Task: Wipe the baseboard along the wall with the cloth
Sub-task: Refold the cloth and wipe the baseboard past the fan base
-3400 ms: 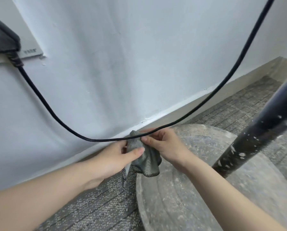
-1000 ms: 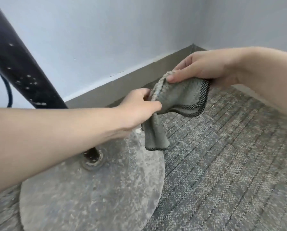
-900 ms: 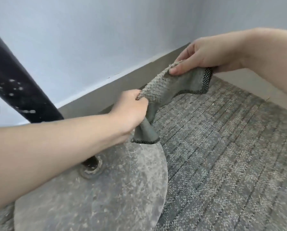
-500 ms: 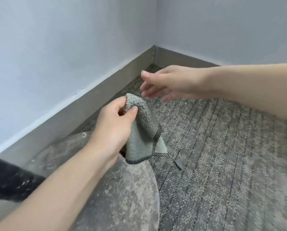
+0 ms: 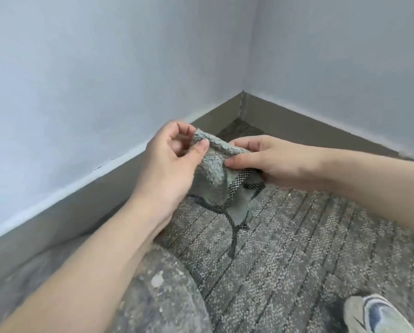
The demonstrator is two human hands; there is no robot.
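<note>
A grey-green terry cloth (image 5: pixel 215 173) with a black-and-white checked hem hangs in the air between both hands, above the carpet. My left hand (image 5: pixel 170 164) pinches its upper left corner between thumb and fingers. My right hand (image 5: pixel 270 159) pinches the cloth's right edge with thumb and fingers. The grey-brown baseboard (image 5: pixel 100 188) runs along the foot of the left wall to the room corner (image 5: pixel 242 109) and continues along the right wall (image 5: pixel 321 133). The cloth is held clear of the baseboard, a short way in front of it.
A round, dusty grey stand base (image 5: pixel 162 294) lies on the floor at the lower left, close to the baseboard. Grey patterned carpet (image 5: pixel 297 248) covers the floor. A shoe (image 5: pixel 378 316) shows at the lower right corner.
The view has swung right toward the room corner; the black pole is out of frame. My right hand, open and off the cloth half a second ago, now pinches its right edge again.
</note>
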